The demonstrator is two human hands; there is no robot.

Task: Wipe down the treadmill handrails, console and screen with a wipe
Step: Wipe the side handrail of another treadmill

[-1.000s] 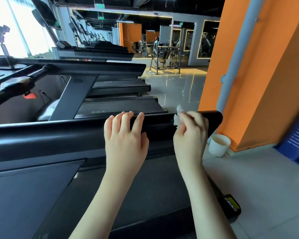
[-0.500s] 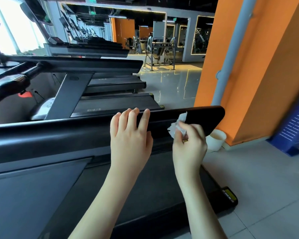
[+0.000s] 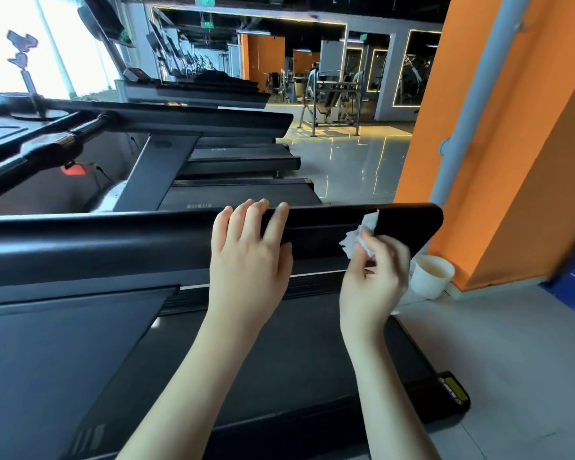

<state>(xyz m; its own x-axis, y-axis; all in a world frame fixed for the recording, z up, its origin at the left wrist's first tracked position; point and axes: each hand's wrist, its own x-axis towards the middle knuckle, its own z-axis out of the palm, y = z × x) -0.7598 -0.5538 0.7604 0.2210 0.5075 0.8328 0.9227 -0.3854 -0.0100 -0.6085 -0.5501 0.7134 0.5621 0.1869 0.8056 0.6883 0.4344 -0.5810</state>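
Note:
A long black treadmill handrail (image 3: 120,240) runs across the view and ends at the right. My left hand (image 3: 249,260) rests on its top, fingers straight over the far edge. My right hand (image 3: 375,280) pinches a crumpled white wipe (image 3: 361,235) and holds it against the near side face of the rail, close to its right end. Below the rail lies the dark running belt (image 3: 263,353). The console and screen are out of view.
A white paper cup (image 3: 432,277) stands on the floor by the orange pillar (image 3: 518,144) at right, just beyond the rail's end. A grey pipe (image 3: 472,104) runs up the pillar. More treadmills (image 3: 213,127) line up to the left and behind.
My right hand has slid the wipe from the rail's top down to its near side face. My left hand has stayed on the rail. The camera has shifted slightly.

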